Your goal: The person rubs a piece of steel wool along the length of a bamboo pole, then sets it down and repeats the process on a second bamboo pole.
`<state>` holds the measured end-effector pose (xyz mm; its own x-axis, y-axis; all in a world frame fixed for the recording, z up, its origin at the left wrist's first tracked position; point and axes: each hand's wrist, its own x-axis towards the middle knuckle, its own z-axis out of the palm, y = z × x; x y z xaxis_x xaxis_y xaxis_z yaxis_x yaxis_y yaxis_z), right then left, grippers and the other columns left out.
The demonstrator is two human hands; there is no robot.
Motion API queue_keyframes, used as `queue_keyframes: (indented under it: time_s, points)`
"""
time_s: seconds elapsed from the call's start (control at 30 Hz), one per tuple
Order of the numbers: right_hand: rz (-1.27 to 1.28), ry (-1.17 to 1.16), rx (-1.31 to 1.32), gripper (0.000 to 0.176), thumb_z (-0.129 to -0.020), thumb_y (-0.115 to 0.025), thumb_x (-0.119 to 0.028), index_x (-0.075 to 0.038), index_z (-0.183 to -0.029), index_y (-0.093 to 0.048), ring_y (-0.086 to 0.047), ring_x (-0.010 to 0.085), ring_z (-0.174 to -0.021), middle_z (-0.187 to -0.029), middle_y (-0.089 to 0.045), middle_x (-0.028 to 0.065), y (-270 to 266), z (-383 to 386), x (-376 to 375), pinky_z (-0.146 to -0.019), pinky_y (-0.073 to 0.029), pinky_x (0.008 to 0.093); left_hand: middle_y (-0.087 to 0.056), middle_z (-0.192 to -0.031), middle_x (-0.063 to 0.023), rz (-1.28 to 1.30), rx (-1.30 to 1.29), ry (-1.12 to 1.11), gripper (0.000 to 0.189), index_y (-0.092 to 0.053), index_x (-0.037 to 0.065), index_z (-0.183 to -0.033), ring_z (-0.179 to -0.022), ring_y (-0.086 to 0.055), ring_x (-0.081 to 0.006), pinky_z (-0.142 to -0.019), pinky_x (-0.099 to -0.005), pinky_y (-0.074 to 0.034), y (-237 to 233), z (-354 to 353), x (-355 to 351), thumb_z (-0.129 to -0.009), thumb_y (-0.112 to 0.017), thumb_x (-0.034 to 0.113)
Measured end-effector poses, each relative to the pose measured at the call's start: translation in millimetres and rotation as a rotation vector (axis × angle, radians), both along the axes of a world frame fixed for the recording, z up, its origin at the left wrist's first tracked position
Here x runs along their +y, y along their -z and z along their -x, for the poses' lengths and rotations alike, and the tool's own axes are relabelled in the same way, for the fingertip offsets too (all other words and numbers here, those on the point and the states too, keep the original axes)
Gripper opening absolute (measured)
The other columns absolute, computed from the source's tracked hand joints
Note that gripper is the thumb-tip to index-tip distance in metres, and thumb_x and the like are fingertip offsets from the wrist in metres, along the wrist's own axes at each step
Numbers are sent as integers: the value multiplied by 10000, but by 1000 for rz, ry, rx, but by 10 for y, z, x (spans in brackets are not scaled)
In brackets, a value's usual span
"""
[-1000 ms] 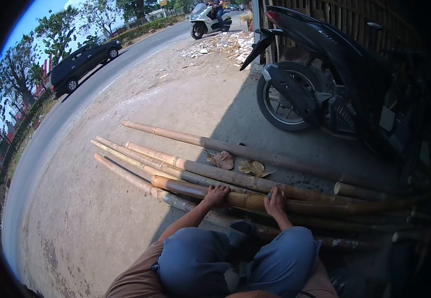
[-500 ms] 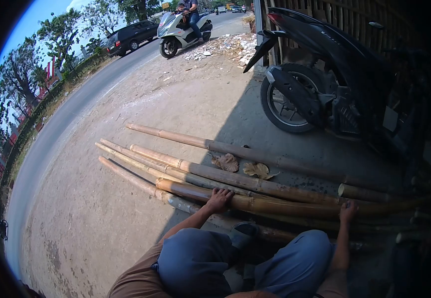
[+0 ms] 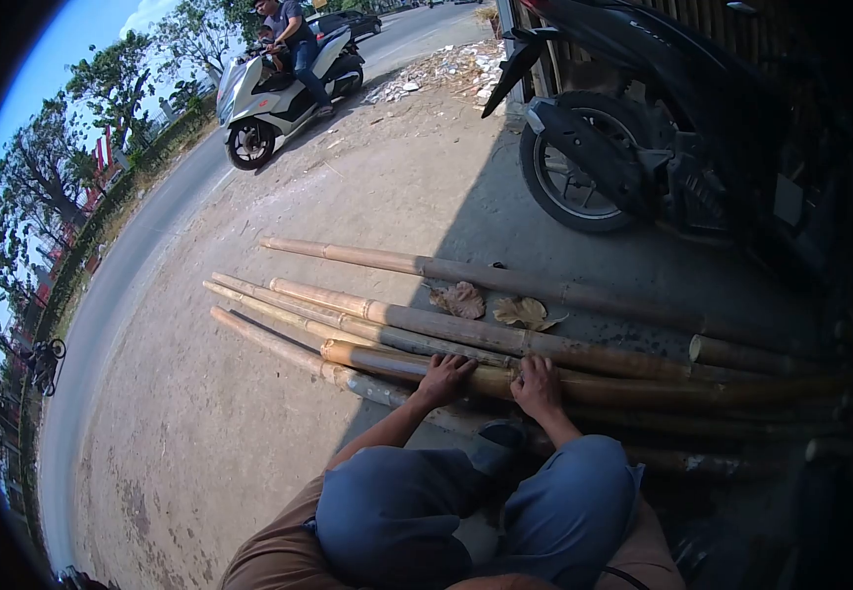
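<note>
A thick bamboo pole (image 3: pixel 633 390) lies across in front of my knees, its near-left end cut off square. My left hand (image 3: pixel 443 381) rests over this pole with its fingers curled around the top. Close by on the right, my right hand (image 3: pixel 539 387) also grips the pole, fingers bent over its far side. Beyond it run a second bamboo pole (image 3: pixel 446 328) and some thinner ones. A mottled bamboo pole (image 3: pixel 372 386) passes under my left forearm. The undersides of both hands are hidden.
A farther bamboo pole (image 3: pixel 367 258) lies apart, with dry leaves (image 3: pixel 523 313) near it. A parked black motorbike (image 3: pixel 633 147) stands at the right. Two people ride a white scooter (image 3: pixel 294 93) at the roadside. Rubble (image 3: pixel 436 77) lies behind. The right edge is dark.
My right hand has moved left along the pole, close to my left hand. The white scooter has come nearer and leftward. The dark car has moved farther up the road.
</note>
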<state>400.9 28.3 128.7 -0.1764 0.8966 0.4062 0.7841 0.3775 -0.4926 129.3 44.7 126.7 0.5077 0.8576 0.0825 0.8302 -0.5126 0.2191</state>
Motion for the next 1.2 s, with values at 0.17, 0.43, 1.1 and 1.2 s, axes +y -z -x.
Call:
queue_keyframes:
  time_s: [0.17, 0.43, 1.1, 1.2]
  points:
    - [-85, 458, -120, 166, -794, -638, -113, -54, -944, -597, -575, 410, -999, -991, -619, 166, 7, -1801, -210, -884, -490, 548, -611, -1394, -110, 36, -60, 14, 821, -558, 186, -1486, -1367, -511, -338, -1156, -553, -313, 39, 83, -1, -759, -861, 418]
    - [71, 876, -455, 239, -874, -669, -248, -63, -1025, -674, -627, 394, -1092, -1049, -693, 159, -149, -3321, -231, -1016, -460, 540, -668, -1333, -115, 228, 34, 6, 841, -563, 158, -1431, -1280, -591, -365, -1077, -555, -340, 54, 48, 282, -751, -856, 557]
    - [28, 936, -228, 174, -882, -639, -187, -77, -1014, -613, -552, 366, -1090, -1078, -636, 127, -82, -3499, -486, -967, -454, 562, -586, -1319, -170, 143, 149, 141, 875, -510, 126, -1497, -1272, -529, -397, -1054, -560, -404, -108, 40, 229, -786, -852, 503]
    - [-6, 955, -302, 191, -882, -639, -172, -68, -1042, -626, -555, 365, -1149, -1105, -640, 141, -18, -3728, -506, -998, -454, 563, -598, -1353, -190, 196, 108, 142, 880, -499, 104, -1499, -1293, -547, -405, -1078, -549, -411, 56, 129, 294, -790, -862, 482]
